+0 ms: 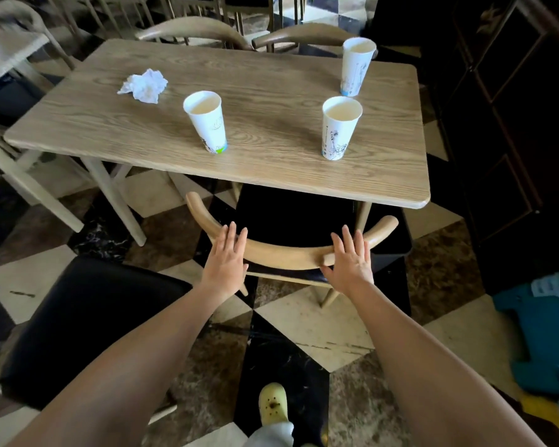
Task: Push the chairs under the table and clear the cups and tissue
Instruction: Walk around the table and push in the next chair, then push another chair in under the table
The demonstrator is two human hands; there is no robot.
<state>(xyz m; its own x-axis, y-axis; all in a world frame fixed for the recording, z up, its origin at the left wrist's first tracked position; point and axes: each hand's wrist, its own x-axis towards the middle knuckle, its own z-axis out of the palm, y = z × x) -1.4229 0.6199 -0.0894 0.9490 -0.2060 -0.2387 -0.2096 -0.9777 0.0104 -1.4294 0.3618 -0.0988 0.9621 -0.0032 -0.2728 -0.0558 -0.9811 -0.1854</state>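
Observation:
A wooden chair (284,253) with a curved backrest and black seat stands at the near edge of the wooden table (117,124), its seat partly under the top. My left hand (225,262) lies flat on the backrest's left part, fingers spread. My right hand (350,261) rests flat on its right part, fingers spread too. On the table stand three white paper cups: one at the middle (207,122), one at the near right (339,129), one at the far right (355,67). A crumpled white tissue (145,85) lies at the far left.
A second chair with a black seat (88,327) stands pulled out at my lower left. Two chair backs (194,30) (304,35) show beyond the table's far edge. A dark cabinet (510,124) stands on the right, blue items (546,333) on the floor below it.

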